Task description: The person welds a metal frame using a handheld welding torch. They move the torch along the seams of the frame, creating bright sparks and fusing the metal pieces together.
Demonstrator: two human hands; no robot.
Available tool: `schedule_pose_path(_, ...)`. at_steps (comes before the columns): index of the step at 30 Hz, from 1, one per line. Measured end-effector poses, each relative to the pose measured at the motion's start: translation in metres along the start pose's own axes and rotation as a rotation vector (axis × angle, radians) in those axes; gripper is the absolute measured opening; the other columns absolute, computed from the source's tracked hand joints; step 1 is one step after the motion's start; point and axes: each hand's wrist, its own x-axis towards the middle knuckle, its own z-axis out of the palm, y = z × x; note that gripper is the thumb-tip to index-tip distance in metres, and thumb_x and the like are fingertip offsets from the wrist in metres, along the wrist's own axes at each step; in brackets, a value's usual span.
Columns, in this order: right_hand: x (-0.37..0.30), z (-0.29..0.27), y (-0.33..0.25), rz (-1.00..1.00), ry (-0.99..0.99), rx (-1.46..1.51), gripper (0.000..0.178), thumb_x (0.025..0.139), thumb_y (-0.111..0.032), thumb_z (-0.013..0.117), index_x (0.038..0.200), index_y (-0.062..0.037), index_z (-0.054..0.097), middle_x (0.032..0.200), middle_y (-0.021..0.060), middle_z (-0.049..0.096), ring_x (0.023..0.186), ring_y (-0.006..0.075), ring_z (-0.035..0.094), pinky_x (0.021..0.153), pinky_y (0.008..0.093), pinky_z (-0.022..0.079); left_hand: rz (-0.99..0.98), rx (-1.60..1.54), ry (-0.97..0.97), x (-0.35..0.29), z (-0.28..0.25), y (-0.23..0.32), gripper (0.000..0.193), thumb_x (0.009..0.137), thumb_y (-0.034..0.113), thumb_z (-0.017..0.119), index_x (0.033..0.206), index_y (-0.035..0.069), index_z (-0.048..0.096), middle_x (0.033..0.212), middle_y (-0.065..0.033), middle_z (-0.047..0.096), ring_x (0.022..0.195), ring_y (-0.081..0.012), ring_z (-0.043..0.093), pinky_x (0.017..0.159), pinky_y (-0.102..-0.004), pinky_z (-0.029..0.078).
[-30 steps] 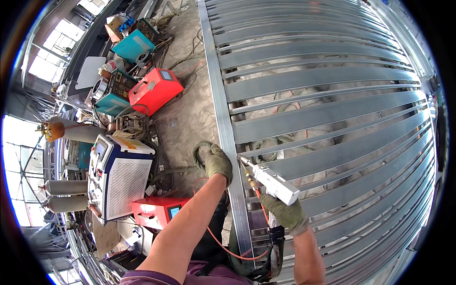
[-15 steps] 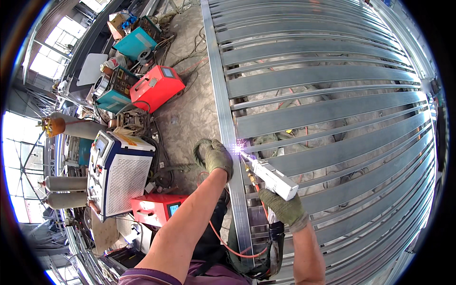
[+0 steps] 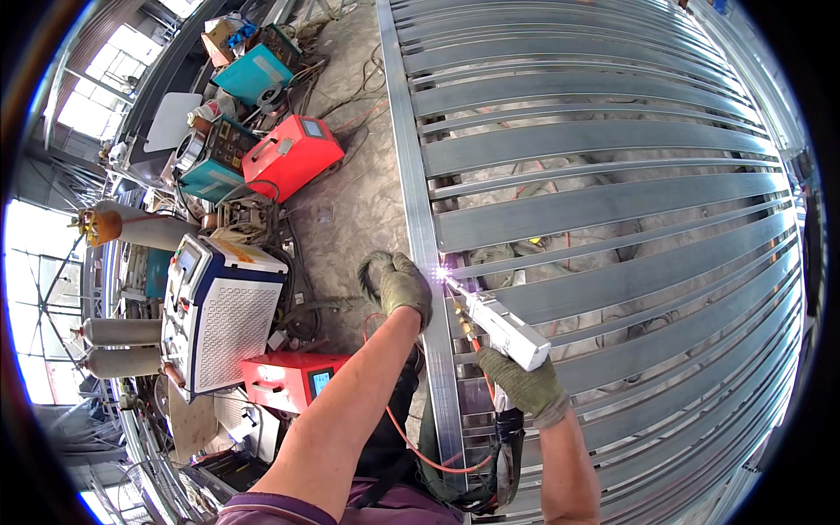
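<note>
My right hand (image 3: 528, 385), in a green work glove, is closed around a white boxy welding gun (image 3: 507, 332). The gun's nozzle tip meets the inner edge of a long metal rail (image 3: 426, 236), where a bright violet-white spark glows beside the end of a thin crossbar. Left of that spark, my gloved left hand (image 3: 405, 293) is curled against the rail's outer side. Its fingertips are mostly hidden, so what it grips cannot be made out. A loop of dark green sleeved cable (image 3: 366, 273) shows right beside this hand. An orange-red hose (image 3: 404, 435) curves below the gun.
Many parallel metal slats (image 3: 604, 214) form a large grate to the right. On the left stand a white-and-blue machine cabinet (image 3: 236, 328), red machine boxes (image 3: 295, 159), teal welding units (image 3: 255, 76) and gas cylinders (image 3: 122, 332). Cables (image 3: 302, 324) trail over the concrete floor.
The spark and gun tip sit at nearly the same spot on the rail. The view has shifted slightly; both hands keep their places and grips.
</note>
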Motion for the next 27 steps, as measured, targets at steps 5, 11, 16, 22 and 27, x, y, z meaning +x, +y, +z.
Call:
schedule_pose_path(5, 0.001, -0.003, 0.002, 0.008, 0.005, -0.057, 0.048, 0.096, -0.015, 0.079, 0.139, -0.0001, 0.063, 0.114, 0.0083, 0.074, 0.095, 0.0137, 0.071, 0.079, 0.031, 0.059, 0.012, 0.021, 0.002, -0.003, 0.0, 0.003, 0.067, 0.11, 0.05, 0.035, 0.145, -0.005, 0.054, 0.15, -0.0303, 0.054, 0.14, -0.0475, 0.05, 0.117, -0.048, 0.041)
schedule_pose_path(11, 0.0, -0.001, 0.003, 0.01, 0.009, -0.038, 0.048, 0.095, -0.016, 0.08, 0.138, -0.0001, 0.064, 0.113, 0.0077, 0.075, 0.095, 0.0133, 0.071, 0.079, 0.0312, 0.059, 0.002, 0.001, 0.008, 0.004, 0.004, -0.005, 0.069, 0.111, 0.049, 0.032, 0.14, -0.007, 0.059, 0.147, -0.0319, 0.056, 0.14, -0.0472, 0.05, 0.117, -0.0483, 0.041)
schedule_pose_path(16, -0.002, -0.002, 0.0, 0.092, 0.003, 0.016, 0.048, 0.094, -0.014, 0.081, 0.137, -0.0004, 0.064, 0.111, 0.0066, 0.075, 0.093, 0.0119, 0.07, 0.076, 0.03, 0.058, 0.016, 0.0, 0.053, 0.003, 0.005, -0.003, 0.055, 0.109, 0.046, 0.041, 0.127, -0.001, 0.064, 0.13, -0.0255, 0.066, 0.121, -0.044, 0.061, 0.103, -0.0468, 0.048)
schedule_pose_path(22, -0.004, -0.004, 0.002, 0.114, 0.015, 0.051, 0.048, 0.094, -0.014, 0.081, 0.137, 0.0002, 0.064, 0.109, 0.0062, 0.074, 0.093, 0.0115, 0.07, 0.075, 0.0294, 0.058, 0.001, -0.012, 0.074, 0.002, 0.011, -0.001, 0.05, 0.109, 0.045, 0.045, 0.119, 0.001, 0.066, 0.121, -0.0234, 0.07, 0.106, -0.0435, 0.065, 0.094, -0.0477, 0.051)
schedule_pose_path(27, -0.005, -0.001, 0.001, 0.091, 0.013, 0.056, 0.049, 0.094, -0.013, 0.081, 0.138, 0.0007, 0.063, 0.112, 0.0065, 0.074, 0.094, 0.0116, 0.069, 0.077, 0.0295, 0.058, 0.037, 0.056, 0.065, 0.016, 0.014, -0.014, 0.048, 0.11, 0.042, 0.044, 0.121, 0.001, 0.066, 0.125, -0.0246, 0.068, 0.111, -0.0441, 0.064, 0.097, -0.0472, 0.05)
